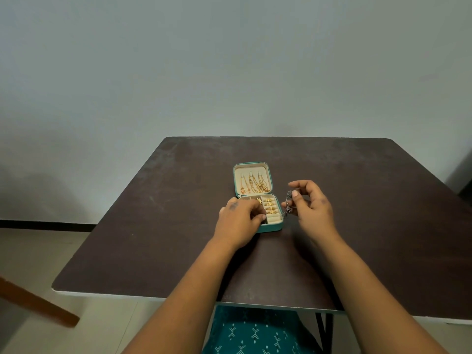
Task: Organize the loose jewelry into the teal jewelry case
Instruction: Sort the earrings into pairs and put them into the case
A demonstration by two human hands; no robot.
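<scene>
The teal jewelry case point(258, 198) sits open mid-table point(153, 226). Right hand point(310, 204) pinches a dark chain bracelet point(287, 204) beside it; left hand point(240, 217) curls into the tray, probably clearing a slot. Lower the bracelet slowly, coiling it so it doesn't snag the gold rings point(270, 206).

Dark brown table point(178, 226) with a pale edge along the near side, top scuffed and dusty toward the far left corner; black table leg point(322, 330) visible under the near edge. Plain grey-white wall point(229, 60) behind, black baseboard point(46, 224) along its foot at left, light tiled floor point(38, 264) below. Brown wooden bar point(38, 302) slants in from the left edge over the floor; teal patterned fabric point(255, 333) shows at bottom under the table edge.
</scene>
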